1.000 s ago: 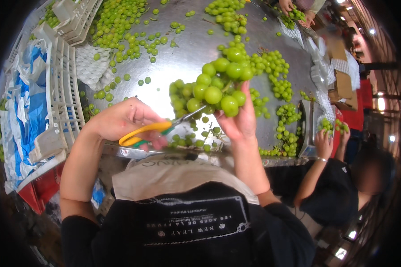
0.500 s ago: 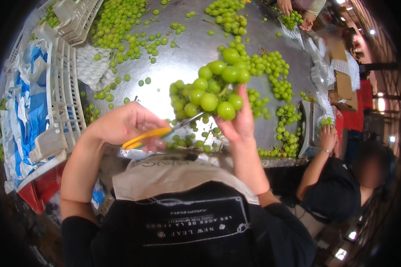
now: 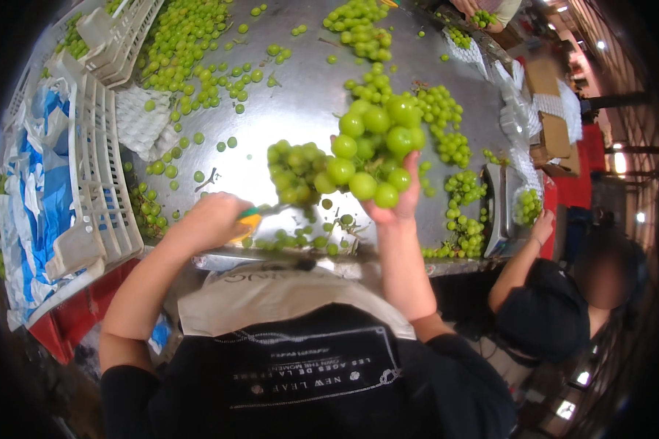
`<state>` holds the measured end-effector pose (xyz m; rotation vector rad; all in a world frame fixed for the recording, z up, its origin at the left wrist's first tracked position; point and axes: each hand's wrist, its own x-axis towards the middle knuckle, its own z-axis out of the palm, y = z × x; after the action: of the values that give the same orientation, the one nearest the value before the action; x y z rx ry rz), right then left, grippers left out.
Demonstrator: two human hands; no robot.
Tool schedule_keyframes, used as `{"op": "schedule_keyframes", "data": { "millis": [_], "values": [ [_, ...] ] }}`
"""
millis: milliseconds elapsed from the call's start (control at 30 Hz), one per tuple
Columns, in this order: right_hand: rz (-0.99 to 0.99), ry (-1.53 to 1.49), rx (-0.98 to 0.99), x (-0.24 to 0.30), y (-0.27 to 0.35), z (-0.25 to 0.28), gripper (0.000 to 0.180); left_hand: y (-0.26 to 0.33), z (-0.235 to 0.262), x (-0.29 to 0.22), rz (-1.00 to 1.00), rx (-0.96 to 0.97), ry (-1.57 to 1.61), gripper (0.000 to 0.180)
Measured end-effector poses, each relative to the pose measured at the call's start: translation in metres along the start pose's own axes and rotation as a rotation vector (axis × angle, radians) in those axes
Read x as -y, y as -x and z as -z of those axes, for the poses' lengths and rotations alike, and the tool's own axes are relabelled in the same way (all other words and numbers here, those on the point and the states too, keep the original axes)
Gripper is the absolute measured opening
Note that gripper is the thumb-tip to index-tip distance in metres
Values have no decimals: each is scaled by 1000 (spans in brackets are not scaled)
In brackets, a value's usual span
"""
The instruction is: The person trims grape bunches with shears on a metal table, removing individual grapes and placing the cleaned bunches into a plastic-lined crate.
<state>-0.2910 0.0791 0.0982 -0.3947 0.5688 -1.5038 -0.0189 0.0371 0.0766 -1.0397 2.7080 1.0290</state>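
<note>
My left hand (image 3: pixel 211 223) is closed around a pair of scissors (image 3: pixel 249 221) with yellow and green handles. Their blades point right toward the grapes and look blurred. In my right hand (image 3: pixel 397 207) a bunch of large green grapes (image 3: pixel 362 150) is held up above the metal table (image 3: pixel 231 172). The thumb rests against the bunch's right side, while the other fingers are mostly hidden behind it. A looser left part of the bunch (image 3: pixel 294 172) hangs near the scissors. Under my hands, small grapes and stem bits (image 3: pixel 293 240) lie along the table's near edge.
Loose grapes (image 3: pixel 176 51) heap at the far left beside white plastic crates (image 3: pixel 110 139) and foam netting (image 3: pixel 143 121). More bunches (image 3: pixel 443 121) line the right side. A scale (image 3: pixel 496 212) stands near a co-worker's hand (image 3: pixel 543 225) with grapes; another person's hands show at far right.
The bunch has turned and shifted slightly right in my right hand. My left hand has drawn back a little left with the scissors, its back now turned up. The view has shifted slightly.
</note>
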Motion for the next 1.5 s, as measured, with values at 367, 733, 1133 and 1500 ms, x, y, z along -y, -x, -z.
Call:
{"op": "schedule_keyframes", "data": {
  "millis": [367,733,1133,1500],
  "values": [
    [-122,-200,373,0,-3,-8,79,-21,-15,-18,157,155,-298,15],
    [-6,141,134,-1,4,-3,63,-15,-46,-2,16,180,-326,15],
    [82,636,-63,-9,7,-54,51,-52,3,-37,-157,-552,1178,55],
    [166,882,34,22,8,-65,47,-58,23,-35,-390,-17,2337,56]
  ]
}}
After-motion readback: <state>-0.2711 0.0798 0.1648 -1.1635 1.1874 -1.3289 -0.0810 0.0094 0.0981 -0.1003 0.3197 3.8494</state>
